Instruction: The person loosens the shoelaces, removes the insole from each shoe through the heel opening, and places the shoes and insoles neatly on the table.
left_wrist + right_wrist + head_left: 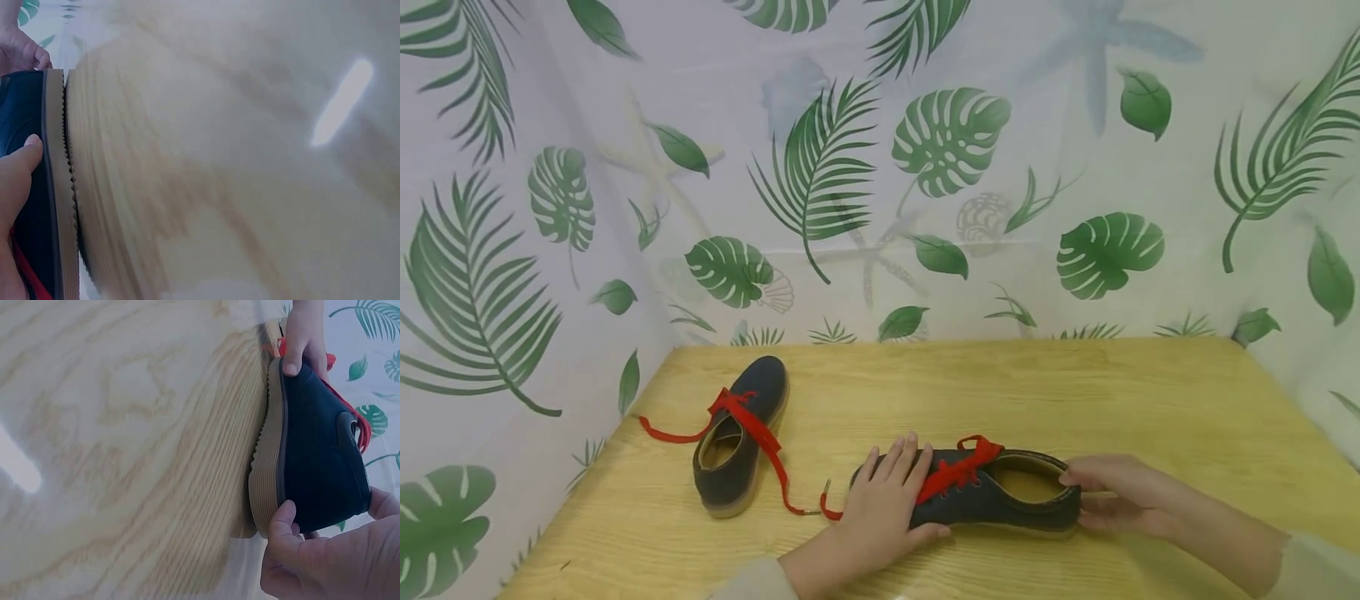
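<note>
A dark navy shoe (pixel 985 507) with red laces (pixel 955 473) lies sole down on the table, toe to the left. My left hand (pixel 883 510) rests across its toe, fingers straight over the top and thumb along the near side. The left wrist view shows that thumb against the shoe's dark upper (pixel 25 112), just above the pale ridged sole. At the heel, my right hand (pixel 1127 496) grips the shoe's back end. In the right wrist view its digits touch the sole edge and the heel collar of the shoe (pixel 319 456).
A matching shoe (pixel 766 392) stands to the left, toe pointing away, its long red lace (pixel 782 475) trailing toward the first shoe. Beneath both is a wooden table (pixel 1150 400). A leaf-patterned cloth (pixel 1037 283) hangs behind it and at the sides.
</note>
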Action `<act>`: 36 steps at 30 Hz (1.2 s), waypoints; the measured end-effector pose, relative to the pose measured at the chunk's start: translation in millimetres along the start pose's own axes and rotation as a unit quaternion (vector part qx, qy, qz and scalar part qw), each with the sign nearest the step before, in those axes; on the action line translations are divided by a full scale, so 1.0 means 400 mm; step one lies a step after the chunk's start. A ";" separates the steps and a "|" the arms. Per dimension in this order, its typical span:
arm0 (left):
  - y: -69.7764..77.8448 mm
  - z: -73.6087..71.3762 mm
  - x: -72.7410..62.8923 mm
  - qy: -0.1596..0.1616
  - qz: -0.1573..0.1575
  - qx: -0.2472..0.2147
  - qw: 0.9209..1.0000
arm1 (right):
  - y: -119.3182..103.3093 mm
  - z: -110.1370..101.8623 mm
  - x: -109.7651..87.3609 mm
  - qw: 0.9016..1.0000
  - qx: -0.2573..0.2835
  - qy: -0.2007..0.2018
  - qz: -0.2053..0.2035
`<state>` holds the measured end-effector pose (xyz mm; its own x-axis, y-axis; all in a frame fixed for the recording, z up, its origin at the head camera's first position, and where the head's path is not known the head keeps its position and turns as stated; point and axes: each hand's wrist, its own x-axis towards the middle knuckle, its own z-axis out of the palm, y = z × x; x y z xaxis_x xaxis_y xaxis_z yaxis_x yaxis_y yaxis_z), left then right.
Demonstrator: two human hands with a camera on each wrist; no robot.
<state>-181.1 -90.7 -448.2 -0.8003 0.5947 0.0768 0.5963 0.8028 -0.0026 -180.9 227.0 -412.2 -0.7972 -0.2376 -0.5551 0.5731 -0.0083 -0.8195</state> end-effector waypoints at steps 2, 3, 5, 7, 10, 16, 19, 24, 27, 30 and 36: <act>0.005 0.000 0.000 0.002 0.009 -0.009 1.000 | -0.001 -0.010 -0.004 1.000 0.013 0.002 0.003; 0.006 -0.001 0.001 0.002 0.014 -0.009 1.000 | -0.002 -0.014 -0.006 1.000 0.018 0.002 0.004; 0.007 -0.002 0.001 0.004 0.026 -0.010 1.000 | -0.005 -0.021 -0.007 1.000 0.023 0.001 0.004; 0.006 -0.004 0.002 0.001 0.036 -0.013 0.999 | -0.005 -0.027 -0.008 1.000 0.020 -0.005 0.003; -0.001 -0.006 0.005 -0.007 0.053 -0.010 0.999 | -0.002 -0.035 -0.008 1.000 0.017 -0.018 -0.001; -0.039 -0.016 0.003 -0.047 0.121 -0.075 0.989 | 0.000 -0.056 -0.008 0.999 0.008 -0.031 -0.010; -0.056 -0.018 -0.001 -0.061 0.150 -0.124 0.979 | 0.001 -0.064 -0.011 0.999 -0.005 -0.040 -0.012; -0.063 -0.019 -0.005 -0.050 0.146 -0.205 0.967 | 0.000 -0.071 -0.016 0.999 -0.017 -0.040 -0.010; -0.060 -0.022 -0.013 -0.017 0.107 -0.258 0.960 | -0.001 -0.071 -0.017 0.999 -0.018 -0.038 -0.007; -0.061 -0.036 -0.020 0.010 0.051 -0.348 0.936 | 0.000 -0.072 -0.018 0.999 -0.023 -0.041 -0.009; -0.088 -0.079 -0.023 -0.047 -0.032 -0.535 0.843 | 0.002 -0.077 -0.016 0.999 -0.024 -0.046 -0.009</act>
<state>-192.8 -125.7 -417.4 -0.8047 0.5926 -0.0364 0.2268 0.3635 0.9035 -181.1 258.2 -413.9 -0.7853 -0.3254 -0.5268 0.5474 0.0327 -0.8362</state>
